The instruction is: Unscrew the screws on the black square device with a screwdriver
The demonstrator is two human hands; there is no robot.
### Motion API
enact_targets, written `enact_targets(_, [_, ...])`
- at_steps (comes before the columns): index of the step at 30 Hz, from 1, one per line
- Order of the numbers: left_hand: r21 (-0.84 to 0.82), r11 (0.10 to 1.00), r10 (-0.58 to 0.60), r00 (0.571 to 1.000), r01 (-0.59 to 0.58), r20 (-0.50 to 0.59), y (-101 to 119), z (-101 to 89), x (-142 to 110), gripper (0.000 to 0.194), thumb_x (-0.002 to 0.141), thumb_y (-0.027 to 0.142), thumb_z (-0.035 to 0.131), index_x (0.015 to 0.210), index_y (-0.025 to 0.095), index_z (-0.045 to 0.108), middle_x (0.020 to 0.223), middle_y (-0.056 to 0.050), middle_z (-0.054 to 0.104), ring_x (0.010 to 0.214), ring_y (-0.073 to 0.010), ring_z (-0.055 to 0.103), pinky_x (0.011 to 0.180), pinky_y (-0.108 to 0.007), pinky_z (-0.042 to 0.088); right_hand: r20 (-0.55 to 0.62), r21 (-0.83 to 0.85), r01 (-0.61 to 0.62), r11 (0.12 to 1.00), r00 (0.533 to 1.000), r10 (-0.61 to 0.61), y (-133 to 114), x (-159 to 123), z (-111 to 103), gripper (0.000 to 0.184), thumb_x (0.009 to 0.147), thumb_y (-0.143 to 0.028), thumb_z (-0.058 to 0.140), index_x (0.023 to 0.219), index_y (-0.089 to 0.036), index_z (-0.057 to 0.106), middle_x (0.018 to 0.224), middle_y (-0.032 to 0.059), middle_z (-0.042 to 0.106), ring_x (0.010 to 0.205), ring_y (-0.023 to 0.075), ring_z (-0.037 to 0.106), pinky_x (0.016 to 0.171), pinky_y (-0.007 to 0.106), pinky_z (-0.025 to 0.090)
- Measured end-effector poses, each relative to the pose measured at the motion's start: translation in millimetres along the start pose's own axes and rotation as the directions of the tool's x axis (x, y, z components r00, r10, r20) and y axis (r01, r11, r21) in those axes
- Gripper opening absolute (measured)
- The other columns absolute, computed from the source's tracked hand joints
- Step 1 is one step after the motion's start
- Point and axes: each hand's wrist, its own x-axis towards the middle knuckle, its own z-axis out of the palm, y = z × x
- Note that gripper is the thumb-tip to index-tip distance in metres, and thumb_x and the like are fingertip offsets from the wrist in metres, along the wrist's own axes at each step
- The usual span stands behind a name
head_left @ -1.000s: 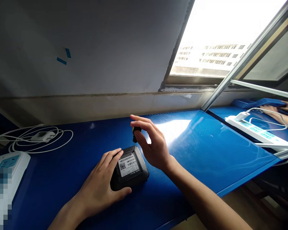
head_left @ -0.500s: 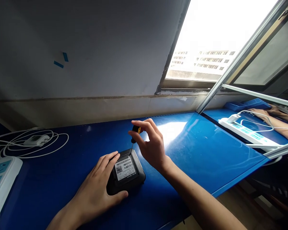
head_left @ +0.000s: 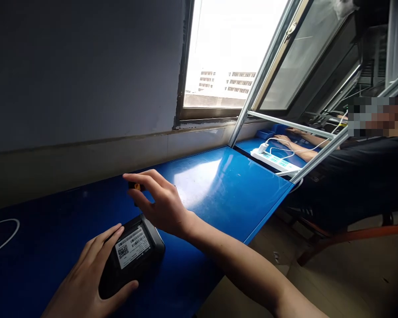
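A black box-shaped device [head_left: 157,247] lies on the blue table, its face with the white barcode label [head_left: 132,247] turned up. Across its left side rests my left hand [head_left: 89,269], thumb on the near side and fingers on the far edge, gripping it. My right hand [head_left: 162,203] pinches the black and yellow handle of a short screwdriver [head_left: 136,187] between thumb and index finger. The screwdriver stands roughly upright over the device's far edge; its tip is too dark to make out clearly.
A white cable [head_left: 13,238] lies at the left on the blue table [head_left: 225,194]. Beyond a metal frame [head_left: 262,75] at the right are a white power strip [head_left: 275,160], blue bins [head_left: 265,134] and another person's hands [head_left: 283,140]. A window [head_left: 225,57] is set in the wall.
My view has swung to the right, so everything sits further left in the picture. The left hand still holds the device, and the right hand still pinches the screwdriver above it.
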Motion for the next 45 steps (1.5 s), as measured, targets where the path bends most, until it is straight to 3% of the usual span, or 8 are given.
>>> enact_targets(6, [-0.005,1.0,-0.01,1.0,0.01,-0.015,7.1,-3.5,-0.1,0.082,0.085,0.063,0.065,0.155,0.041,0.027,0.157,-0.005,0.042,0.141,-0.0383,0.045,0.105,-0.056,0.054,-0.059,-0.029,-0.001,1.0,0.998,-0.001,7.5,1.2,4.1,0.024,0.096,-0.038,0.065,0.117,-0.026,0.067,0.102,0.002,0.063,0.088,0.0107,0.067,0.087,0.021,0.058])
enact_targets(12, [-0.019,1.0,-0.019,1.0,0.018,-0.006,15.4,-10.0,0.5,0.083,0.086,0.063,0.067,0.154,0.037,0.028,0.158,-0.007,0.041,0.141,-0.0382,0.046,0.107,-0.057,0.052,-0.004,0.165,0.08,0.983,0.997,-0.08,4.2,0.2,-4.0,0.026,0.102,-0.02,0.05,0.124,-0.02,0.064,0.114,0.0067,0.068,0.102,0.0124,0.069,0.092,0.025,0.058])
enact_targets(17, [-0.042,0.999,-0.022,0.999,0.023,0.043,17.6,-16.9,2.0,0.086,0.085,0.063,0.071,0.155,0.035,0.029,0.159,-0.008,0.039,0.143,-0.038,0.042,0.111,-0.057,0.048,0.049,0.263,0.064,0.963,0.996,-0.08,0.4,-1.9,-5.5,0.029,0.099,-0.014,0.047,0.122,-0.022,0.063,0.112,0.0035,0.073,0.096,0.0117,0.071,0.09,0.027,0.06])
enact_targets(31, [-0.086,0.99,-0.101,0.986,0.113,0.13,31.2,-30.1,6.3,0.093,0.081,0.065,0.073,0.156,0.028,0.033,0.161,-0.01,0.036,0.146,-0.0373,0.038,0.117,-0.056,0.043,-0.102,-0.037,0.055,0.998,0.993,-0.058,8.9,2.8,-0.6,0.02,0.094,-0.025,0.069,0.113,-0.023,0.068,0.092,0.0001,0.06,0.076,0.0114,0.06,0.076,0.026,0.055])
enact_targets(35, [-0.087,0.991,-0.094,0.988,0.105,0.12,31.2,-30.7,5.8,0.093,0.08,0.064,0.075,0.155,0.029,0.034,0.161,-0.01,0.038,0.146,-0.0379,0.038,0.116,-0.056,0.044,-0.068,-0.05,0.083,0.995,0.994,-0.086,11.3,3.5,1.7,0.028,0.094,-0.024,0.069,0.122,-0.021,0.067,0.094,0.0017,0.058,0.077,0.012,0.06,0.077,0.027,0.055])
enact_targets(38, [-0.088,0.993,-0.073,0.991,0.083,0.112,30.4,-31.2,5.2,0.092,0.081,0.062,0.075,0.156,0.028,0.034,0.161,-0.011,0.038,0.147,-0.0384,0.037,0.117,-0.057,0.042,-0.082,-0.009,0.116,0.993,0.99,-0.116,11.1,4.9,-9.2,0.035,0.096,-0.021,0.064,0.131,-0.022,0.063,0.099,0.0027,0.062,0.08,0.0119,0.062,0.079,0.028,0.057])
enact_targets(41, [-0.089,0.992,-0.074,0.989,0.087,0.131,29.8,-32.1,4.8,0.095,0.082,0.063,0.074,0.159,0.028,0.03,0.164,-0.011,0.034,0.15,-0.0398,0.033,0.119,-0.059,0.038,-0.127,0.106,0.079,0.991,0.99,-0.065,10.3,0.2,-29.0,0.038,0.098,-0.023,0.06,0.136,-0.028,0.06,0.105,0.003,0.063,0.083,0.0127,0.065,0.079,0.031,0.06])
enact_targets(45, [-0.088,0.99,-0.091,0.982,0.107,0.168,30.3,-33.9,5.7,0.097,0.083,0.06,0.074,0.161,0.029,0.026,0.168,-0.008,0.028,0.155,-0.0385,0.023,0.124,-0.06,0.03,-0.016,0.294,0.034,0.955,0.999,-0.031,10.7,-19.0,-45.6,0.047,0.097,-0.021,0.063,0.141,-0.034,0.056,0.109,0.0027,0.062,0.088,0.0146,0.068,0.078,0.035,0.064])
